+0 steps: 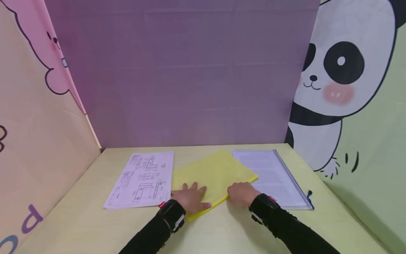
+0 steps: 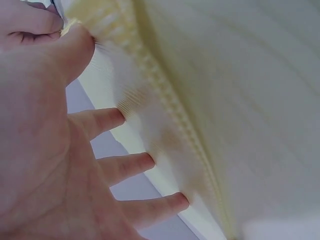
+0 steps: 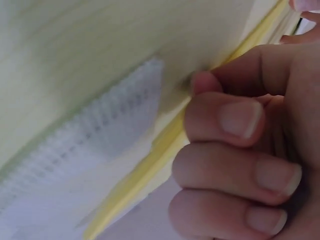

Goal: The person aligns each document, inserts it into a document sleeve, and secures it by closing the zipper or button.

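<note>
A flat yellow document folder lies slantwise on the table, with a thicker, brighter strip along its near edge. My left hand rests on its near left part, fingers spread; in the left wrist view the fingertips touch its surface. At the near right edge, my right hand pinches the folder. The right wrist view shows that hand with curled fingers beside the bright yellow edge strip. What lies inside the folder cannot be made out.
Left of the folder lies a sheet of technical drawings. To the right, partly under the folder, is a clear document sleeve with printed paper and a blue pull. A purple panel stands behind the table.
</note>
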`<state>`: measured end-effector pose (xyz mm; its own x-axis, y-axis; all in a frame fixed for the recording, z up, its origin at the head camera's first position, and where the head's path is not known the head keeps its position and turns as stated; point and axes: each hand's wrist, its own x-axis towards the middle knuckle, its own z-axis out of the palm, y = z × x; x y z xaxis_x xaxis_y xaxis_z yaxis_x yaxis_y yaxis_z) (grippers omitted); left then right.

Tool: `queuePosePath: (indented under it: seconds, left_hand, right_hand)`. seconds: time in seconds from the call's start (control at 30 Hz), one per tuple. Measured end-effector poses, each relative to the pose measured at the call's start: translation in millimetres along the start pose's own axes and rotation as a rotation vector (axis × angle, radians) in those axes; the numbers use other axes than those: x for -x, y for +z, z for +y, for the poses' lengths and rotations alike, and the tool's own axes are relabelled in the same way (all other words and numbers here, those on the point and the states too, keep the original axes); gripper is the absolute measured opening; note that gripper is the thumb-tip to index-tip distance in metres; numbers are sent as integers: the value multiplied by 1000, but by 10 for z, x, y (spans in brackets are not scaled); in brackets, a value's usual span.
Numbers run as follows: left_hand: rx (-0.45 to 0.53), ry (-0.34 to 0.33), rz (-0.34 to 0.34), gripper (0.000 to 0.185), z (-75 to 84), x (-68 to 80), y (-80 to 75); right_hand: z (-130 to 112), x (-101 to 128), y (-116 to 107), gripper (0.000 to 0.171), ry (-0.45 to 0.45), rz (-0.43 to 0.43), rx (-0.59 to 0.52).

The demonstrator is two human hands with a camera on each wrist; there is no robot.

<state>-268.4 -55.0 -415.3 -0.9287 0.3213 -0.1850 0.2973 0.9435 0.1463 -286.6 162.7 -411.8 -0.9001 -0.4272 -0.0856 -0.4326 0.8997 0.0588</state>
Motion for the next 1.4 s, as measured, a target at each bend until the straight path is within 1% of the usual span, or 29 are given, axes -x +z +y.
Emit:
queuePosePath:
  seconds: [0.17,0.27,0.47,0.7,1.07,1.4]
  left_hand:
    - [0,-1,3,73,9,-6,4]
    - [0,-2,6,73,15,-8,-5]
    - [5,-3,1,72,28,-6,-16]
    - [5,-8,-11,73,27,-13,-15]
    - [4,2,0,74,22,-3,-15]
    - [-1,5,4,74,23,-15,-18]
  right_hand:
    - [-17,8,-61,31,4,-2,16]
    - [3,14,-68,32,9,-7,4]
    - [98,31,-17,30,19,5,-33]
    - [217,8,39,29,44,25,-40]
    - [290,-16,12,25,72,-29,-136]
    - [389,2,7,26,78,8,-121]
